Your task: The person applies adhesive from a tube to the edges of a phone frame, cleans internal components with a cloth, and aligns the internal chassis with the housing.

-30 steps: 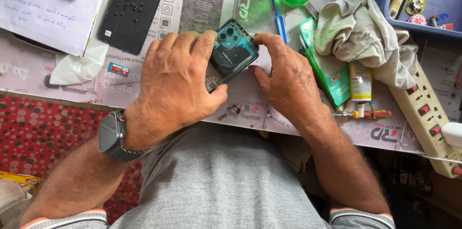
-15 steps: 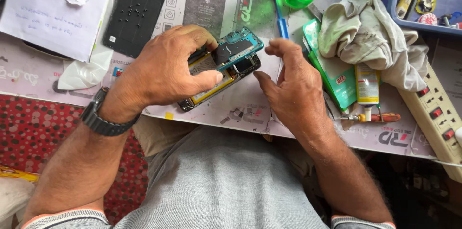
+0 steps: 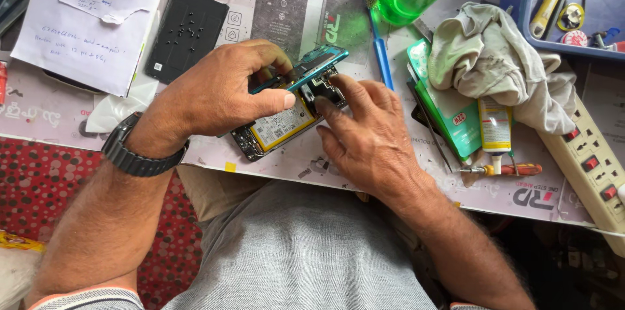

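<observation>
I see, centre frame, left hand [image 3: 218, 92] fingers gripping opened phone [image 3: 286, 121] over the table [image 3: 403, 180], right hand [image 3: 368, 134] fingers pressing its board, blue tray [image 3: 514, 10] upper right holding yellow cutter [image 3: 545, 7], tape roll [image 3: 570, 17].

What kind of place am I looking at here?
Likely a phone repair bench: both hands work on an opened phone with its battery exposed, a black mat holds tiny loose screws, and a small screwdriver lies beside a glue tube.

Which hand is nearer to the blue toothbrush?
Right. The right hand lies just beside the blue toothbrush, below its handle; the left hand is farther away, across the opened phone.
</observation>
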